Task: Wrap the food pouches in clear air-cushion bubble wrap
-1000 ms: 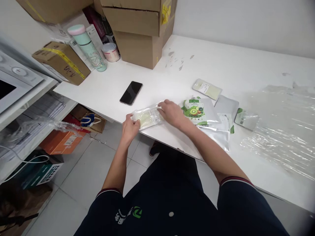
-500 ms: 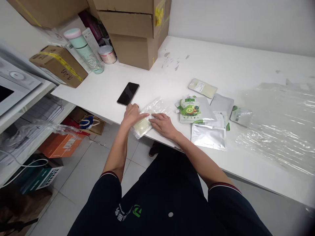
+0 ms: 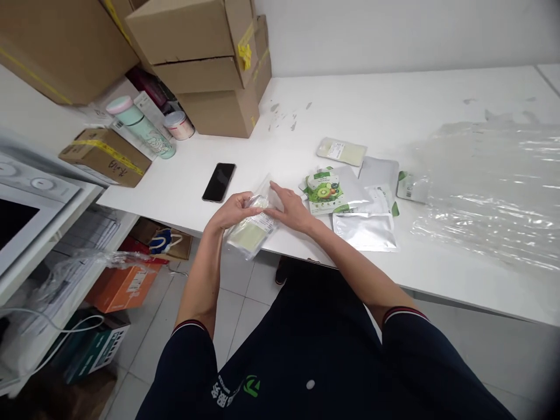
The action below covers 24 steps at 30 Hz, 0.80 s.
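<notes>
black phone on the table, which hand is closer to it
Left. The left hand is just toward the person from the black phone and slightly right of it; the right hand is farther off to the right, past the left hand.

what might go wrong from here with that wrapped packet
The wrapped packet reaches past the table's front edge, so it might drop to the floor if the left hand and right hand loosen their grip. The phone lies just beyond the left hand and could get nudged.
</notes>
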Each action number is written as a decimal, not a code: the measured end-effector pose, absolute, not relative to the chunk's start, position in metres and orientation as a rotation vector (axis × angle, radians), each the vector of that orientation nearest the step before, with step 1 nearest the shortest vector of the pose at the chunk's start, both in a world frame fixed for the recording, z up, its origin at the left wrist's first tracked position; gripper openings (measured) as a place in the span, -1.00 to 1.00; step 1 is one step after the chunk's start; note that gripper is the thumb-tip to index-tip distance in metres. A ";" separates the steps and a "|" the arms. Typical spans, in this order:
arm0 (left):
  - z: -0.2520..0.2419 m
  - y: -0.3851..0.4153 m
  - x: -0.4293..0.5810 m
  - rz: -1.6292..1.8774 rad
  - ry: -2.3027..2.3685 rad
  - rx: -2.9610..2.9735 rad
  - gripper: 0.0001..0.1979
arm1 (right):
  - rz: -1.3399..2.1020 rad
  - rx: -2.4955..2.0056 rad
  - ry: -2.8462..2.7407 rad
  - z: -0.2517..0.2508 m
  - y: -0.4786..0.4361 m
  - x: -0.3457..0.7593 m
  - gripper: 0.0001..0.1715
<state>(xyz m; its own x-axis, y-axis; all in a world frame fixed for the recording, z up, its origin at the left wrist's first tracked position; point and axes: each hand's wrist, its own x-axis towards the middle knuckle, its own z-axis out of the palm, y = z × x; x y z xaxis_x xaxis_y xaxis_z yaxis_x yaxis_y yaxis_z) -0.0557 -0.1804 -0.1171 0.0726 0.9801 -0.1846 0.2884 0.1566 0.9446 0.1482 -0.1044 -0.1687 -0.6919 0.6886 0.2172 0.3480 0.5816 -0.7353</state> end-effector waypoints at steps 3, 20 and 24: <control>-0.110 -0.176 -0.055 0.823 1.372 1.419 -0.60 | 1.228 -0.735 -2.294 -0.153 -0.101 0.156 -0.05; -0.113 -0.119 -0.018 0.675 2.135 2.210 -0.50 | 1.609 -1.217 -0.860 -0.153 -0.054 0.072 -0.65; -0.171 -0.090 -0.042 0.584 1.956 2.141 -0.53 | 1.786 -1.235 -0.916 -0.154 -0.057 0.065 -0.72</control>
